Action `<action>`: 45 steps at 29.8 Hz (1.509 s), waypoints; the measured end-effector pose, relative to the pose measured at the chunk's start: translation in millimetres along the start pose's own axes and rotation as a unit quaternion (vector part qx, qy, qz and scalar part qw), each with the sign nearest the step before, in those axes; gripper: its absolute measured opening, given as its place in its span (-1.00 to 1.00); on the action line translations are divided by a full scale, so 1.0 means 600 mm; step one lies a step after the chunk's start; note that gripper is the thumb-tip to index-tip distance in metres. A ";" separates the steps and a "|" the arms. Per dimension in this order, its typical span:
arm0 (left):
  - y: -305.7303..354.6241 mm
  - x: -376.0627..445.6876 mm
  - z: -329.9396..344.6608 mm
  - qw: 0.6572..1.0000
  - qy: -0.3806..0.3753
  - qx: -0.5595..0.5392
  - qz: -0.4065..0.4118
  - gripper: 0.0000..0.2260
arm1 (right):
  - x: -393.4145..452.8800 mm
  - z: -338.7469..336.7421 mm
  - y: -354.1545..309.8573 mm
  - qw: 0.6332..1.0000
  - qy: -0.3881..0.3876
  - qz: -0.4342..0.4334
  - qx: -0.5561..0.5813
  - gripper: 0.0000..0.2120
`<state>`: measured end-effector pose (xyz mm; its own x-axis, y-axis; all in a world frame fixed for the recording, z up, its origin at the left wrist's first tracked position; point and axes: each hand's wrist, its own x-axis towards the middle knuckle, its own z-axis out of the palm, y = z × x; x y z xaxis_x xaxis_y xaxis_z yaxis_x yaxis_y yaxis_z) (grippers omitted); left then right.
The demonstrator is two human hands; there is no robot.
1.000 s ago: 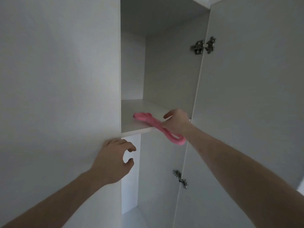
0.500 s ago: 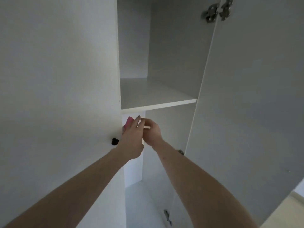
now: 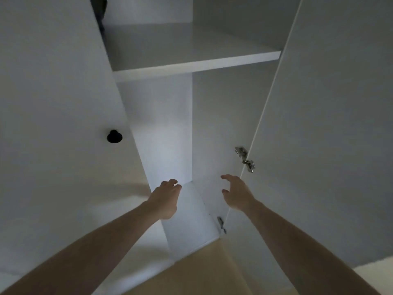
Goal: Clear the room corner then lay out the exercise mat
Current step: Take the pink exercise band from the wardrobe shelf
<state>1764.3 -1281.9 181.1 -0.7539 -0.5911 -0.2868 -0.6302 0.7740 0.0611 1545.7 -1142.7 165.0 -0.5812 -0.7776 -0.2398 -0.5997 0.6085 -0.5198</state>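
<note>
I face an open white wardrobe (image 3: 161, 128). My left hand (image 3: 165, 199) and my right hand (image 3: 236, 194) reach side by side toward its lower compartment, just above the bottom panel (image 3: 189, 226). Both hands have their fingers spread and slightly curled, with nothing visible in them. The shelf (image 3: 191, 60) above them is bare. No pink band and no exercise mat are in view.
The left door (image 3: 53, 124) carries a black knob (image 3: 114, 136). The right door (image 3: 329, 124) stands open on metal hinges (image 3: 245, 159). A dark object (image 3: 102, 15) shows at the top edge. Wooden floor (image 3: 202, 271) lies below the wardrobe.
The pink band, held at the shelf and then between both hands, is out of sight. My hands have dropped lower and moved apart, and my view has tilted down.
</note>
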 end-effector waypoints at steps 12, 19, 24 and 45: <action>0.027 0.222 0.270 0.969 -0.135 -0.066 -0.196 -0.60 | 0.221 0.164 0.160 0.988 -0.149 -0.030 -0.026 -0.41; -0.019 0.411 0.509 0.951 -0.159 -0.121 -0.237 -0.63 | 0.368 0.374 0.249 0.982 -0.174 -0.044 -0.059 -0.40; -0.074 0.528 0.711 0.940 -0.164 -0.130 -0.268 -0.57 | 0.467 0.550 0.336 0.979 -0.179 -0.049 -0.078 -0.39; -0.259 0.863 1.250 0.904 0.008 -0.184 -0.385 -0.40 | 0.704 1.046 0.571 0.981 -0.144 -0.110 -0.074 -0.40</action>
<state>1611.3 -1538.3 -694.0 -0.0649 -0.9285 -0.3657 -0.9865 0.0044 0.1637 1440.3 -1361.8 -629.2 -0.2621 -0.8919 -0.3685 -0.7782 0.4212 -0.4658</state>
